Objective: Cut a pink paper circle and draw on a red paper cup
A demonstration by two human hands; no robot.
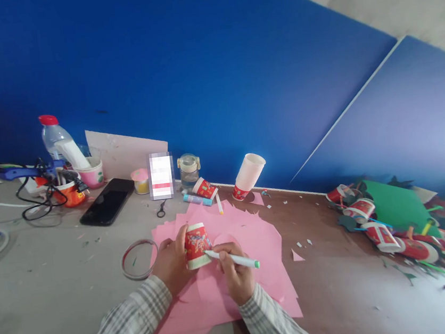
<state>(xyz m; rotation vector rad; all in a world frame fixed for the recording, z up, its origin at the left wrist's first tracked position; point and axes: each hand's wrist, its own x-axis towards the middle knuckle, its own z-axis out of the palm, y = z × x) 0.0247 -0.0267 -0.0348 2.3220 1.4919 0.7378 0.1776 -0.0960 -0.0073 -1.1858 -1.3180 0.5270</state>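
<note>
My left hand (172,263) is wrapped round a red and white paper cup (196,245) that stands upside down on a stack of pink paper sheets (256,249). My right hand (236,276) grips a white marker with a green cap (235,259). The marker's tip touches the base edge of the cup on the paper. Both sleeves are grey plaid.
A tape ring (138,259) lies left of the paper; small scissors (161,209), a black phone (108,201), a glue gun (26,171), a water bottle (53,133), jars and a tilted stack of cups (248,176) stand along the blue wall. Finished cup crafts and green paper (395,203) crowd the right.
</note>
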